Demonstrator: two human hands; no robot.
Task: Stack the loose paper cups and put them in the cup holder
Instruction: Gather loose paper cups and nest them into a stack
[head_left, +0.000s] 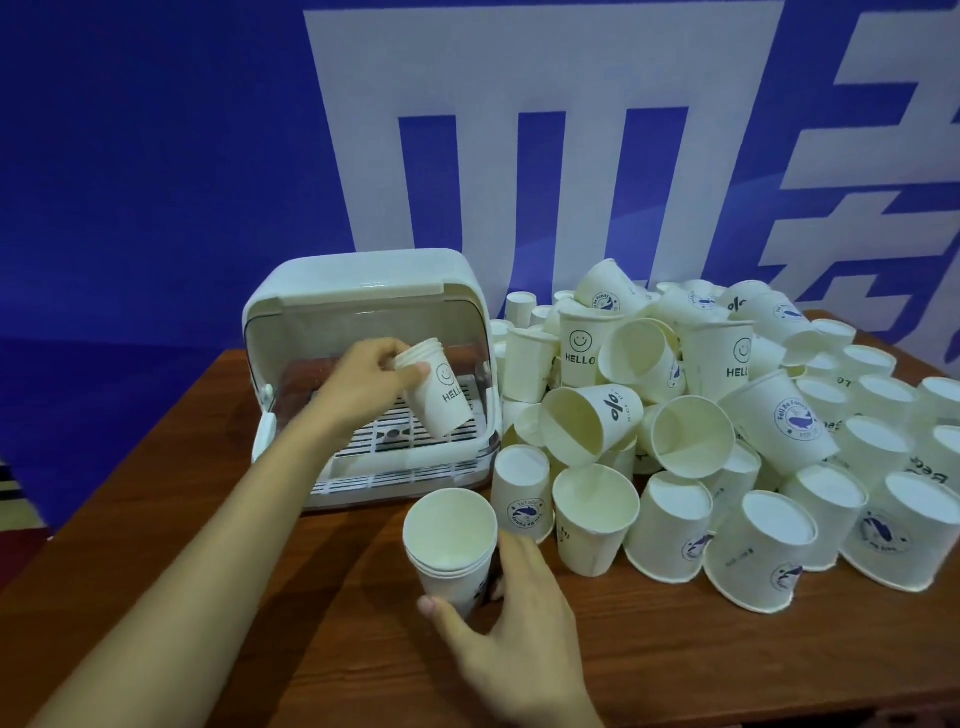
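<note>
My left hand (370, 378) grips a short stack of "HELLO" paper cups (439, 397) by the rim, tilted, inside the open front of the white cup holder (363, 280), just above its slotted tray (410, 441). My right hand (511, 618) wraps around a second stack of nested cups (449, 540) that stands upright on the wooden table (260, 597) in front of the holder. A large heap of loose white paper cups (727, 426) fills the right side of the table, some upright, some upside down, some on their sides.
The holder has a clear flip-up lid and sits at the table's back left. A blue wall with big white characters (571, 156) stands right behind the table. The table's left edge (130, 478) drops to a dark floor.
</note>
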